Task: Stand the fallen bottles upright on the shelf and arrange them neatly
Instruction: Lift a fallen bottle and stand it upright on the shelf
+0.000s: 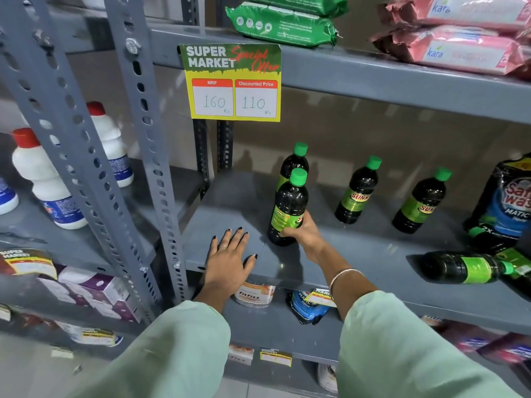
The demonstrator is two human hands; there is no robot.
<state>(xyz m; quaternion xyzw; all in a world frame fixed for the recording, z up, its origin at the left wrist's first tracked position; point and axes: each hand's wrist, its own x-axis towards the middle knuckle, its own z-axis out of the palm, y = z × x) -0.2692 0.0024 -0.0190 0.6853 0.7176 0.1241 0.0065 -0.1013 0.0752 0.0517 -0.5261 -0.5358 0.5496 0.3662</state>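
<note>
Head view: right hand (298, 234) fingers wrapped around the lower body of an upright green-capped bottle (288, 208) standing on the grey shelf (230, 208). Left hand (228, 259) flat on shelf, fingers spread, holding nothing. Another bottle (462, 267) lying on its side at right.

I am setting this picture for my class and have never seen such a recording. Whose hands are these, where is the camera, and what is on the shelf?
There is no machine: a person wears one camera on the head, looking down at their own two hands. The right hand grips an upright dark bottle with a green cap on the grey shelf. The left hand lies flat and empty on the shelf edge. Three more bottles stand upright behind and to the right; another one lies on its side at the right.
</note>
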